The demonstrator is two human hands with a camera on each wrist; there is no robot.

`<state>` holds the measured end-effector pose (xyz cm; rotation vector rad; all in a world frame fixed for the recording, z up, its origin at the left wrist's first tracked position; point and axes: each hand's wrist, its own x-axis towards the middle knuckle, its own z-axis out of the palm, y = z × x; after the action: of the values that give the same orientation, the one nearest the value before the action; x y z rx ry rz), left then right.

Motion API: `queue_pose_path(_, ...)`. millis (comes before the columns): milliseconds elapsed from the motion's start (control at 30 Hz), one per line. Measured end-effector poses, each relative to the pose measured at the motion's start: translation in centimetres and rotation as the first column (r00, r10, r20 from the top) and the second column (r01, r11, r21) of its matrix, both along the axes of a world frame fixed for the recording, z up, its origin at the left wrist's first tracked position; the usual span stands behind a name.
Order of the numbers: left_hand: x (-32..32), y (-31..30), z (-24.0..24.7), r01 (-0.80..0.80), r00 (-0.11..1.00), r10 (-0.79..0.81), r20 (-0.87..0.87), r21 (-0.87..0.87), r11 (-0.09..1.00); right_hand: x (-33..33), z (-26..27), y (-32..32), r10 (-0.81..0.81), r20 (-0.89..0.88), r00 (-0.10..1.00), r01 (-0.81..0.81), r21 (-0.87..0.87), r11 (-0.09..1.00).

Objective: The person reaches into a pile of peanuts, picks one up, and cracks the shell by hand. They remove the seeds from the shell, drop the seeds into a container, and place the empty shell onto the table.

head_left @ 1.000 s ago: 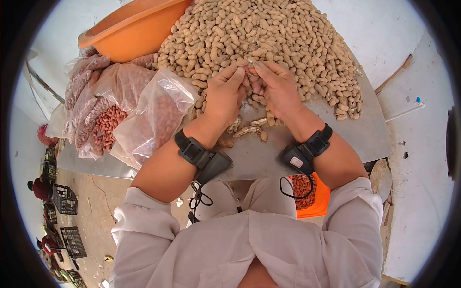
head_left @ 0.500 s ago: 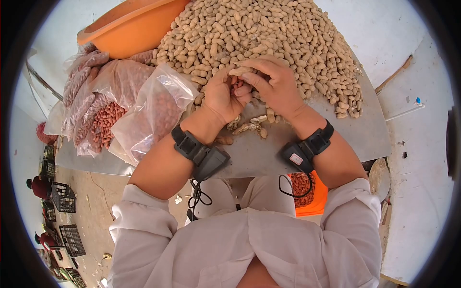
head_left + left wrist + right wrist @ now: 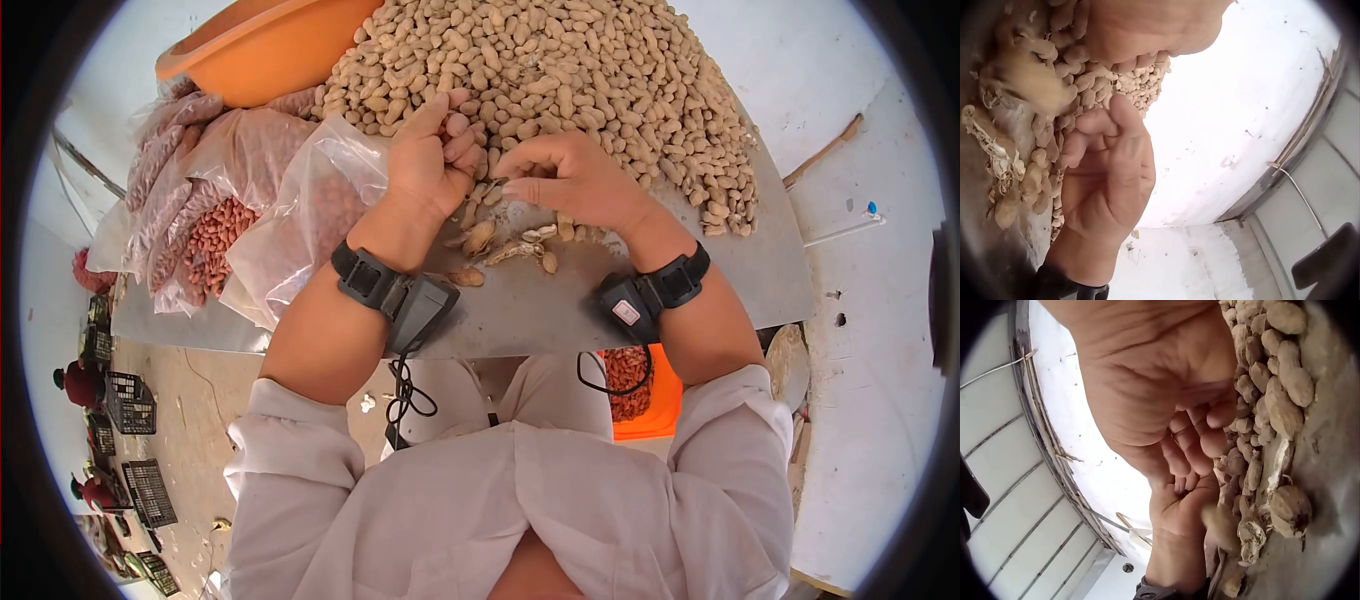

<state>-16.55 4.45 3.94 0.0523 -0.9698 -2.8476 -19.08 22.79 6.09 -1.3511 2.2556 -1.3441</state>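
In the head view the left hand (image 3: 430, 165) is over the near left edge of the heap of unshelled peanuts (image 3: 560, 70). Its fingers curl in over the palm, which hides the red kernels seen there earlier. To its right, apart from it, the right hand (image 3: 575, 185) has loosely bent fingers and no visible object in them. The left wrist view shows this right hand (image 3: 1107, 169) beside the heap, with a blurred shell (image 3: 1029, 81) near it. Broken shells (image 3: 520, 247) lie on the grey table (image 3: 530, 310) below both hands.
Plastic bags of red kernels (image 3: 320, 200) lie left of the left forearm. An orange basin (image 3: 270, 50) stands behind them. Below the table's near edge is an orange container (image 3: 660, 400) with red kernels. Black crates (image 3: 150, 492) stand on the floor at far left.
The hands have moved apart. My left hand has gone up and left, its fingers now curled over the palm. My right hand has let go of the peanut shell and lowered slightly.
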Motion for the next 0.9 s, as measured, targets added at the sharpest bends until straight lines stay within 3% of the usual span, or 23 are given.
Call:
queue_pose_path(133,0.1,0.2,0.1,-0.02,0.999,0.021,0.026,-0.019,1.0,-1.3,-0.8,0.4,-0.105,-0.356,0.929,0.173,0.166,0.971)
queue_pose_path(233,0.1,0.3,0.0,0.002,1.0,-0.001,0.026,-0.018,1.0,-1.5,-1.2,0.7,-0.121,-0.515,0.849,0.29,0.262,0.92)
queue_pose_path(467,0.3,0.8,-0.1,0.032,0.999,-0.031,0.033,-0.059,0.998,-0.9,-1.4,0.2,-0.053,-0.584,0.81,0.326,0.373,0.869)
queue_pose_path(633,0.2,0.7,-0.3,0.041,0.999,-0.039,0.026,-0.069,0.997,-1.2,-1.9,0.4,-0.068,-0.616,0.785,0.271,0.242,0.932)
queue_pose_path(767,0.2,0.7,-0.3,0.094,0.996,-0.093,0.013,-0.085,0.992,-1.7,-0.8,0.4,-0.211,-0.127,0.969,0.202,-0.082,0.976)
queue_pose_path(833,0.2,0.8,-0.3,0.125,0.992,-0.124,0.017,-0.114,0.986,-1.8,-0.5,0.4,-0.156,0.218,0.963,0.219,-0.308,0.926)
queue_pose_path(900,0.5,1.2,-0.1,0.138,0.99,-0.134,0.036,-0.159,0.978,-2.0,-0.7,0.4,-0.072,0.313,0.947,0.215,-0.453,0.865)
